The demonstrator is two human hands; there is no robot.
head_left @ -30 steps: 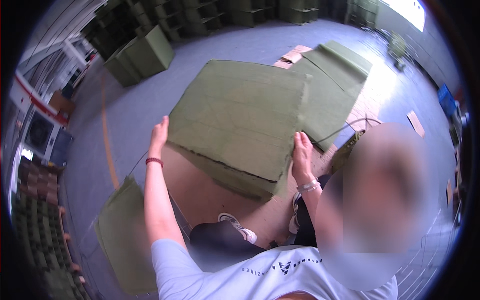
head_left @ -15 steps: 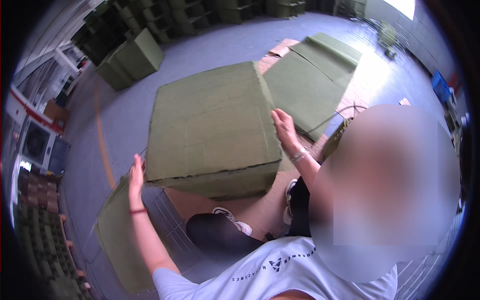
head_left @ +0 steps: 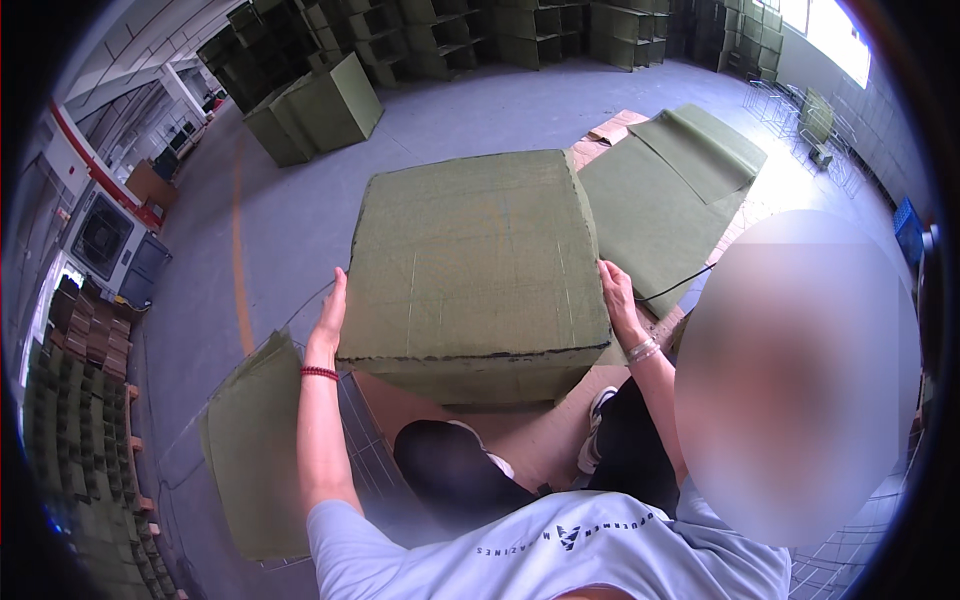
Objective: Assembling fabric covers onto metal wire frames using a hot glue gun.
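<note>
ok so closest in is the wearer's pale shirt [head_left: 560, 545], with dark trousers [head_left: 455, 465] just past it and a light shoe [head_left: 590, 460] short of the grip on the right; the left hand [head_left: 330, 310] has its fingers out straight, laid flat along the left side of a green fabric-covered box [head_left: 470, 265], so it's more palm than clench; the right hand [head_left: 618, 295] has its fingers up against the opposite side, but honestly I can't tell how tightly they're curled; so the box sits right between the two hands, broad face up, a dark ragged line running along its near edge; there's a red beaded bracelet [head_left: 319, 372] just below the left hand and a silvery one [head_left: 643, 350] below the right.

Left of and below the left hand there's a green panel [head_left: 250, 450], with brown cardboard [head_left: 390, 398] on the floor under the box; past the right hand lies a big green sheet [head_left: 650, 215] with a fold across it, plus a black cord [head_left: 685, 284] near that hand; way out beyond the left hand, an orange floor line [head_left: 240, 270] and some green boxes [head_left: 345, 110]; farthest off, straight ahead of both hands, rows of green cubby units [head_left: 440, 40], and wire frames [head_left: 845, 150] by the wall over on the right.
</note>
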